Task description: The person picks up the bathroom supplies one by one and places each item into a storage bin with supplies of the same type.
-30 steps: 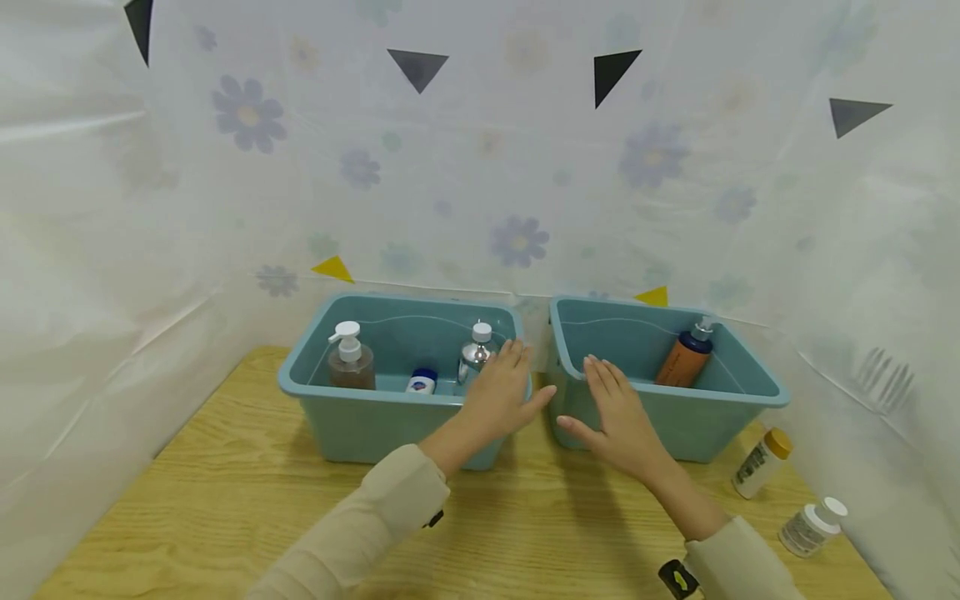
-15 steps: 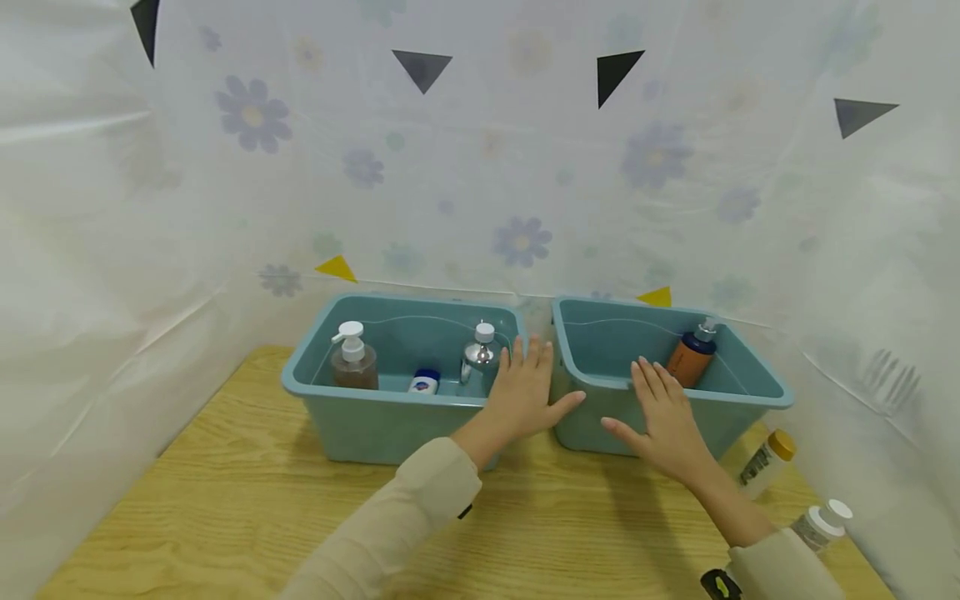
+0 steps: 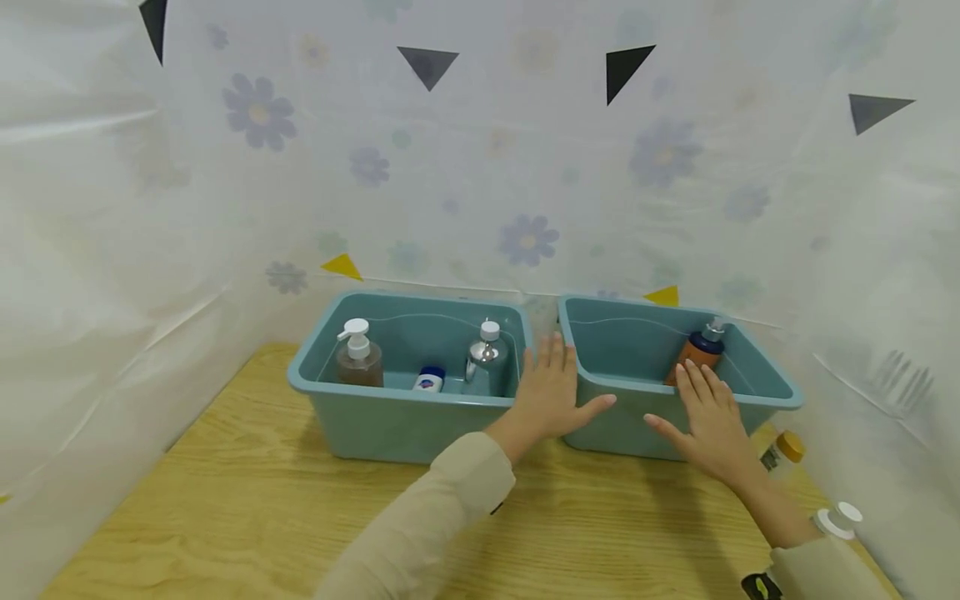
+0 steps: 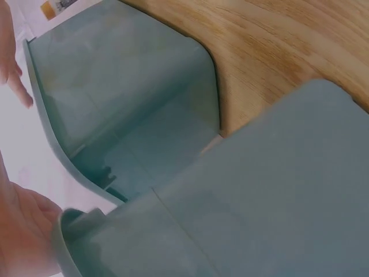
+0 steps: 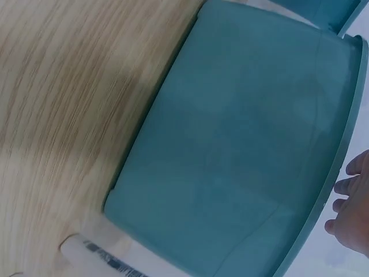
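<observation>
Two blue-green plastic bins stand side by side on the wooden table. My left hand (image 3: 547, 392), fingers straight and thumb spread, hovers at the narrow gap between the left bin (image 3: 382, 425) and the right bin (image 3: 622, 425). Over the right bin's front rim, my right hand (image 3: 705, 417) is held flat with nothing in it. Its fingertips overlap an orange and navy pump bottle (image 3: 697, 350) leaning inside. The left bin contains a brownish pump bottle (image 3: 360, 362), a small white container with a blue cap (image 3: 429, 380) and a clear bottle with a white cap (image 3: 489, 354).
Right of the bins, partly behind my right arm, are a bottle with a yellow-orange cap (image 3: 783, 452) and a white-capped bottle (image 3: 838, 520). Flower-patterned sheeting (image 3: 465, 183) closes off the back and sides of the wooden table (image 3: 247, 500).
Both hands have moved to the right: the left from the left bin's right end to the gap, the right along the right bin's front rim. The containers keep their places in the bins.
</observation>
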Available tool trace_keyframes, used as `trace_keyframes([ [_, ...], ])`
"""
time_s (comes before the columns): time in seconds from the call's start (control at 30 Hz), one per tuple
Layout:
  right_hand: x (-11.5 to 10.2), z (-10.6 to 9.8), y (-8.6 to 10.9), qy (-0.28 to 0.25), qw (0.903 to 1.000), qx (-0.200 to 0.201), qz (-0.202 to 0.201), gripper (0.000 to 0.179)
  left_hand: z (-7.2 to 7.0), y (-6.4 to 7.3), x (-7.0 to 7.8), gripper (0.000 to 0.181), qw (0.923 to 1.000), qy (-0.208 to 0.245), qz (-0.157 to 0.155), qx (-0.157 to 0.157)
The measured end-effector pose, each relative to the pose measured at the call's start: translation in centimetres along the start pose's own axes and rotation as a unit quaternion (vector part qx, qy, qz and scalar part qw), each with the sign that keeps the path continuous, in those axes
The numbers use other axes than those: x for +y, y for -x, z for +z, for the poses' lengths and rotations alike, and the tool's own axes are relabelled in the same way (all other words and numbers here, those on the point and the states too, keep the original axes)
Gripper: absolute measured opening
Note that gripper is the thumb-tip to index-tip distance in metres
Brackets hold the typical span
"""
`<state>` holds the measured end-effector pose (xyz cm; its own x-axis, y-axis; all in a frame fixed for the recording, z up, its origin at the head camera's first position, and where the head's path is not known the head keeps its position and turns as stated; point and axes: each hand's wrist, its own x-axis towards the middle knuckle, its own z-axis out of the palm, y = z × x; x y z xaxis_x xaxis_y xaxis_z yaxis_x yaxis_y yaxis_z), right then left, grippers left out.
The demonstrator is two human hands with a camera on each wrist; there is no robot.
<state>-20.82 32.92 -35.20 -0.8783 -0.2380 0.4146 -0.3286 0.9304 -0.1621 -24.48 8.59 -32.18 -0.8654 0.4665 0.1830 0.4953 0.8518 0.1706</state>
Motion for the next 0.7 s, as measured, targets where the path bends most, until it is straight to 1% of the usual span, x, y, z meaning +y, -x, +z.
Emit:
trace_keyframes([
  [0.1, 0.9, -0.4, 0.2, 0.007, 0.9999, 0.002, 0.007, 0.089, 0.1, -0.3, 0.6, 0.092, 1.0000, -0.001, 0.001, 0.000],
  [0.33, 2.8, -1.1, 0.5, 0.006, 0.9997, -0.008, 0.021, 0.087, 0.2, -1.0, 2.0, 0.091, 0.9994, -0.031, -0.005, -0.015],
  [0.4, 3.3, -1.2, 0.5, 0.007, 0.9997, -0.007, 0.024, 0.086, 0.3, -1.2, 2.2, 0.091, 0.9993, -0.034, -0.006, -0.016],
  [0.53, 4.4, -1.5, 0.5, 0.012, 0.9995, -0.003, 0.030, 0.086, 0.4, -1.4, 2.4, 0.091, 0.9994, -0.026, -0.004, -0.020],
  [0.7, 5.7, -1.8, 0.3, 0.026, 0.9993, 0.013, 0.023, 0.086, 0.6, -1.8, 2.5, 0.091, 0.9993, -0.025, -0.005, -0.026],
])
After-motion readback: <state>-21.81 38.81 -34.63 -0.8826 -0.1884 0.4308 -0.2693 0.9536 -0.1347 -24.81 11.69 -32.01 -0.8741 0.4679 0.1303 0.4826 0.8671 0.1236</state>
